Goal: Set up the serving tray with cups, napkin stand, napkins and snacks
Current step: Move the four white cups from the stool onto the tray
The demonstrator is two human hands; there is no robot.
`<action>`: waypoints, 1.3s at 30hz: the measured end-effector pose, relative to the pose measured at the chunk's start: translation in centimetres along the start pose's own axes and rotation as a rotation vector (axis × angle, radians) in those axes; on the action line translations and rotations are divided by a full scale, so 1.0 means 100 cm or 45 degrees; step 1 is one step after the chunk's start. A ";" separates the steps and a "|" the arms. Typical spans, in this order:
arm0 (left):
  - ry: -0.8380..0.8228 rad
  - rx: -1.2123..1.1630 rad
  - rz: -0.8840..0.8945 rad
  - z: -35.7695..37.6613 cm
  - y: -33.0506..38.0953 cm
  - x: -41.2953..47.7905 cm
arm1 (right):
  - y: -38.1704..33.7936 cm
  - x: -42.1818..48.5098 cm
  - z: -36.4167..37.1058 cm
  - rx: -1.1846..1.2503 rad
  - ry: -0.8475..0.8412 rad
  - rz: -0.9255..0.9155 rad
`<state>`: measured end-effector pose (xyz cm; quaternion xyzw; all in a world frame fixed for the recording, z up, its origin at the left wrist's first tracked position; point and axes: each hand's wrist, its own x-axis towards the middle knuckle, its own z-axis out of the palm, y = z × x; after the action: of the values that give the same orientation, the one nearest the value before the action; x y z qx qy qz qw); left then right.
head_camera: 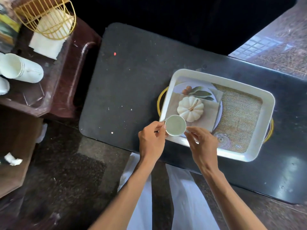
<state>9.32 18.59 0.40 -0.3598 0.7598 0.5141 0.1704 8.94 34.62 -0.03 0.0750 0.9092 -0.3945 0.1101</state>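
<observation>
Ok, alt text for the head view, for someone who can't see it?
The left hand pinches the handle of a small white cup and the right hand holds its rim, at the near left corner of a white serving tray on a dark counter. A brown side table at far left carries a gold napkin stand, napkins and stacked cups.

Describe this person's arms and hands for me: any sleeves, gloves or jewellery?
Both forearms are bare to the picture's edge: no sleeves, gloves, watch or bracelet. The left hand and right hand show no rings that I can see. Pale clothing shows between the arms.
</observation>
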 end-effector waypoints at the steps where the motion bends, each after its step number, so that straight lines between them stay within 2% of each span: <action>1: 0.002 0.009 -0.007 0.001 -0.001 0.000 | 0.002 0.000 0.000 -0.001 -0.015 0.001; 7: -0.013 0.038 0.017 0.000 -0.009 0.005 | 0.005 0.001 0.000 -0.027 -0.062 -0.017; 11: -0.034 0.056 0.065 -0.002 -0.009 0.005 | 0.004 0.004 -0.002 -0.029 -0.161 0.015; 15: -0.031 0.076 0.172 -0.015 -0.003 0.002 | -0.004 0.001 -0.011 -0.158 -0.263 0.041; 19: 0.076 0.365 0.440 -0.046 -0.001 -0.003 | -0.026 -0.005 -0.013 -0.314 -0.177 0.054; 22: 0.178 0.689 0.659 -0.080 -0.003 0.000 | -0.053 -0.004 0.000 -0.459 -0.161 -0.103; 24: 0.258 0.834 0.726 -0.105 -0.005 0.006 | -0.076 -0.001 0.018 -0.549 -0.202 -0.226; 33: 0.497 1.087 0.556 -0.241 -0.019 0.061 | -0.198 0.023 0.144 -0.766 -0.421 -0.668; 39: 0.617 1.131 0.506 -0.323 -0.016 0.113 | -0.272 0.044 0.214 -0.771 -0.438 -0.788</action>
<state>6.30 -15.14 5.56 -0.2108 0.9748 0.0681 0.0253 1.62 0.73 3.64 -0.3018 0.9316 -0.1325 0.1534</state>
